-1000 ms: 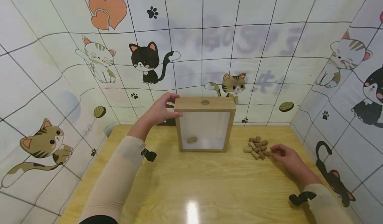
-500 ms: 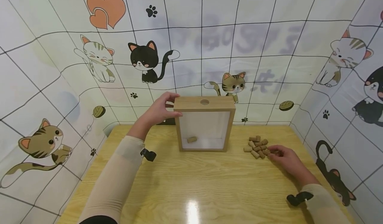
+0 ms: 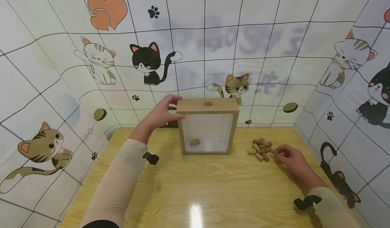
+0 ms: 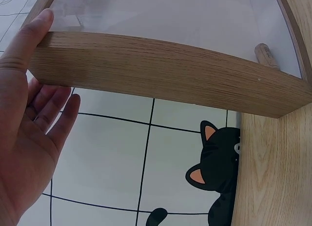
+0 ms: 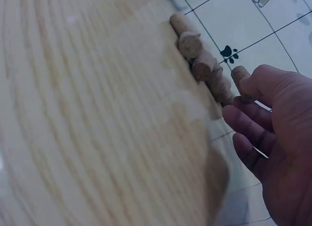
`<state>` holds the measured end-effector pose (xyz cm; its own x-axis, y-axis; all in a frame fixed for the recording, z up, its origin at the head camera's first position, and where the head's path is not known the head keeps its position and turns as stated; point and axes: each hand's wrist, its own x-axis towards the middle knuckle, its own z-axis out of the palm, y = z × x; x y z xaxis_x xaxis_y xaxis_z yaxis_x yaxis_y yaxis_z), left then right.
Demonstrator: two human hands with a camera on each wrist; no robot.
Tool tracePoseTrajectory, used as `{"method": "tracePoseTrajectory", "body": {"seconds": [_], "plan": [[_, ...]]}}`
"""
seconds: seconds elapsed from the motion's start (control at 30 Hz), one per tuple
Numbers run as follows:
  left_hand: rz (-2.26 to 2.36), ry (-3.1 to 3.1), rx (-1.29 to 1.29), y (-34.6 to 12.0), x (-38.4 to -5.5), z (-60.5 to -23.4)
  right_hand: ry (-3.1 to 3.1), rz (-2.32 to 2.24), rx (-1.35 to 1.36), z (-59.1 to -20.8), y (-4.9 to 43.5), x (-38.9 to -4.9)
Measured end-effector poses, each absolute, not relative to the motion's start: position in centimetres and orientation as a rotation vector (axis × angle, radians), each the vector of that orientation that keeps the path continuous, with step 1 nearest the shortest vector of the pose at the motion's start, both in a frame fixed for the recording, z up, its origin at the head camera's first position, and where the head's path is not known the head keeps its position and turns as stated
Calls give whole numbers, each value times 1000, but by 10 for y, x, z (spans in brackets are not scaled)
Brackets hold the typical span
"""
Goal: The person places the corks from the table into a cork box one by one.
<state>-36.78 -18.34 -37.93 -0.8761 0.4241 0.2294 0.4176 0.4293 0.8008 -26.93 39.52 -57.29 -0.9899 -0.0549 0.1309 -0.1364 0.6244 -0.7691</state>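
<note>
One cork (image 5: pixel 238 74) pinched, box (image 3: pixel 195 106) in left grip (image 3: pixel 162 112)

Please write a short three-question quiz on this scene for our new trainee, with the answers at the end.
1. Multiple choice: in the head view, where does the pile of brown cylinders lie relative to the wooden-framed box? (a) left; (b) right; (c) on top.
2. True or false: a lone cylinder shows inside the box.
3. Short answer: which hand pinches a cylinder near its fingertips?

Key: 1. b. 2. True. 3. The right hand.
</note>
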Motion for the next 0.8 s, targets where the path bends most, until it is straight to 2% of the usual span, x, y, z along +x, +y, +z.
{"method": "tracePoseTrajectory", "body": {"seconds": [0.3,0.8], "plan": [[1488,2635,794,-184,-370,-380,-2602,1315,229,-531,381,-273],[1489,2626,751,-184,-367,-377,-2505,1336,343,-458,337,-300]]}}
